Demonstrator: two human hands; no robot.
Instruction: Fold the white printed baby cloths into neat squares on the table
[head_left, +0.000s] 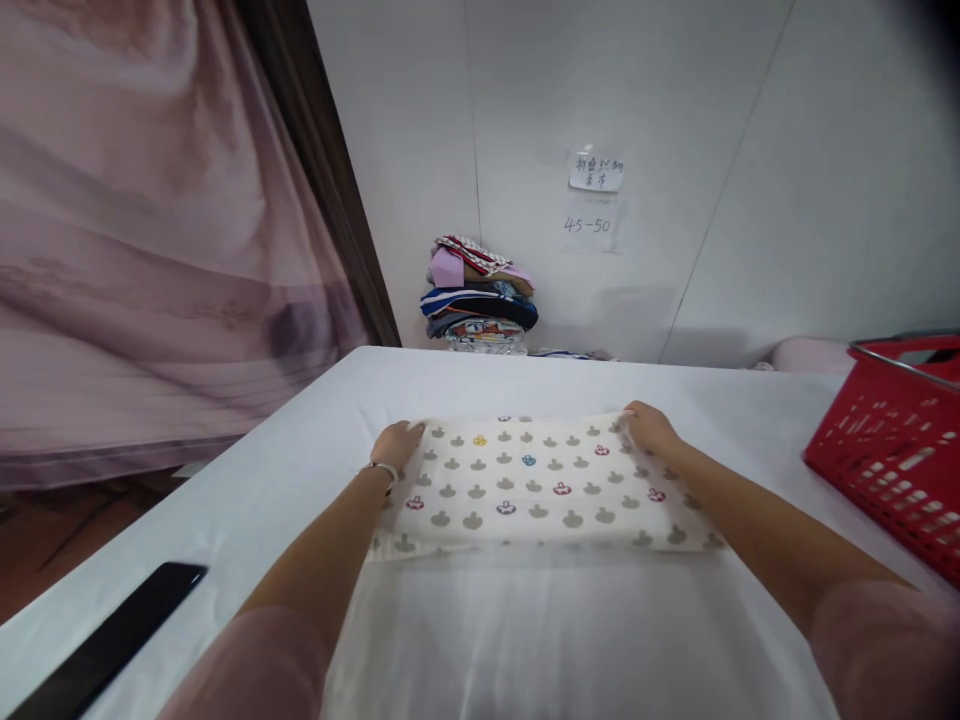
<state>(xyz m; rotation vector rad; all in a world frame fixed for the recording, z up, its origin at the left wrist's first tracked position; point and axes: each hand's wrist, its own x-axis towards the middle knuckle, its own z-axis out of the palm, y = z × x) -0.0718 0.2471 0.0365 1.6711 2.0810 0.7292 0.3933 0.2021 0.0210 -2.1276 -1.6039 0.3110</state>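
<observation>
A white cloth [525, 490] printed with grey and coloured mushroom-like shapes is stretched sideways between my two hands over the white table. My left hand [397, 447] is closed on its far left corner, with a bracelet at the wrist. At the far right corner, my right hand [651, 428] grips the same cloth between thumb and fingers. The near edge of the cloth hangs roughly level and faces me. Whether the cloth is a towel or another kind of piece cannot be made out.
On the right of the white table [585, 630] stands a red plastic basket [892, 450] with a metal handle. A long black object [112, 640] lies at the left edge. Behind the table is a stack of folded clothes [480, 300]. A pink curtain [150, 230] hangs at left.
</observation>
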